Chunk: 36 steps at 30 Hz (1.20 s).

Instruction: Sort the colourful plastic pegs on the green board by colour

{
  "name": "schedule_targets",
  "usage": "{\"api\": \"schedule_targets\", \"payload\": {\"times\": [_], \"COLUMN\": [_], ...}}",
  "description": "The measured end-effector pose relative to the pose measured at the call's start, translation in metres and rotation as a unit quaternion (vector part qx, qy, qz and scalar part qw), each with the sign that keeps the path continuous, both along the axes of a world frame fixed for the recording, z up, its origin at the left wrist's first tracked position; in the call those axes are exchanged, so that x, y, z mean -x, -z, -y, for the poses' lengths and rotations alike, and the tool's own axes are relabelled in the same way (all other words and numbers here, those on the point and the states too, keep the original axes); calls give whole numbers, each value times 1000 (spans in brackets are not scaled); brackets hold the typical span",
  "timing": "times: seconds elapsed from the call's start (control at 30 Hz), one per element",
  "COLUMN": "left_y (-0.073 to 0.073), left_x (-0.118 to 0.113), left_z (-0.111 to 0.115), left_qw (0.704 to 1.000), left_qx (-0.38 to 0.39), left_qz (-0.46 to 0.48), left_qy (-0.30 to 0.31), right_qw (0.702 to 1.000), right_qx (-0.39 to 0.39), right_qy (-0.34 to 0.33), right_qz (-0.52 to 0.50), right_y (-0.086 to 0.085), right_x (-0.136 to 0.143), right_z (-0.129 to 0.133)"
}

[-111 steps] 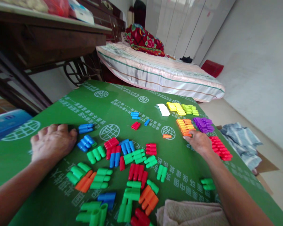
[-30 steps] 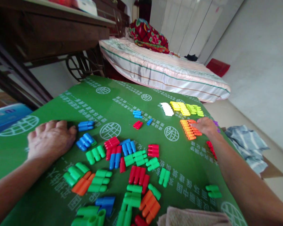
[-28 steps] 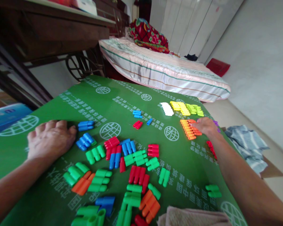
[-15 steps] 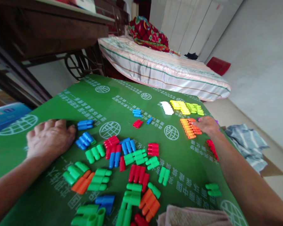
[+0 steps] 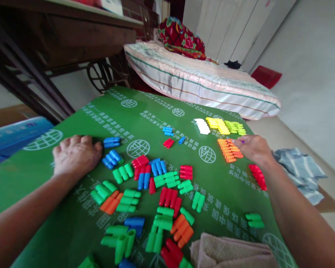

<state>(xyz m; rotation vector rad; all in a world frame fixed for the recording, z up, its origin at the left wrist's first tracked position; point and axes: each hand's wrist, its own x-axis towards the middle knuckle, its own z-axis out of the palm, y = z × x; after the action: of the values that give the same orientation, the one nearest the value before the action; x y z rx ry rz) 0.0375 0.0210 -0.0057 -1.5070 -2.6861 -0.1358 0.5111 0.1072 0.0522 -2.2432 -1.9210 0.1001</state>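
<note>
My left hand lies palm down on the table's left side, fingers a little bent, holding nothing. Close to its thumb are blue bullet-shaped plastic blocks, joined side by side. My right hand is at the far right, beside a row of orange blocks. Its fingers are drawn together, and a speck of purple shows at them; what they grip is hidden. Just past them lie lime green blocks, yellow blocks and white blocks. Red blocks sit near my right wrist.
Several green blocks, red blocks and blue blocks are scattered over the middle and front of the green table. A folded brown cloth lies at the front edge. A bed stands behind the table.
My right hand has shifted slightly away from the orange blocks, uncovering more of them and hiding the purple behind it. My left hand rests in the same place. The view has turned slightly left.
</note>
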Motion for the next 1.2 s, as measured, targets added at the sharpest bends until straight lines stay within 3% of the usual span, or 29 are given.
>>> {"api": "schedule_targets", "payload": {"times": [0.3, 0.47, 0.6, 0.97, 1.2], "left_y": [5, 9, 11, 14, 2], "left_x": [-6, -7, -7, -7, -6], "left_z": [8, 8, 9, 8, 8], "left_qw": [1000, 999, 999, 999, 1000], "left_qx": [-13, -41, -45, -50, -17], "left_qz": [-14, 4, 8, 19, 11], "left_qy": [9, 1, 3, 4, 17], "right_qw": [979, 920, 865, 828, 816], "right_qx": [56, 154, 221, 267, 260], "right_qy": [-184, -350, -447, -490, -507], "right_qz": [-65, -87, -45, 59, 99], "right_y": [17, 5, -5, 4, 6], "right_x": [68, 111, 130, 117, 119], "right_z": [68, 115, 139, 173, 175]}}
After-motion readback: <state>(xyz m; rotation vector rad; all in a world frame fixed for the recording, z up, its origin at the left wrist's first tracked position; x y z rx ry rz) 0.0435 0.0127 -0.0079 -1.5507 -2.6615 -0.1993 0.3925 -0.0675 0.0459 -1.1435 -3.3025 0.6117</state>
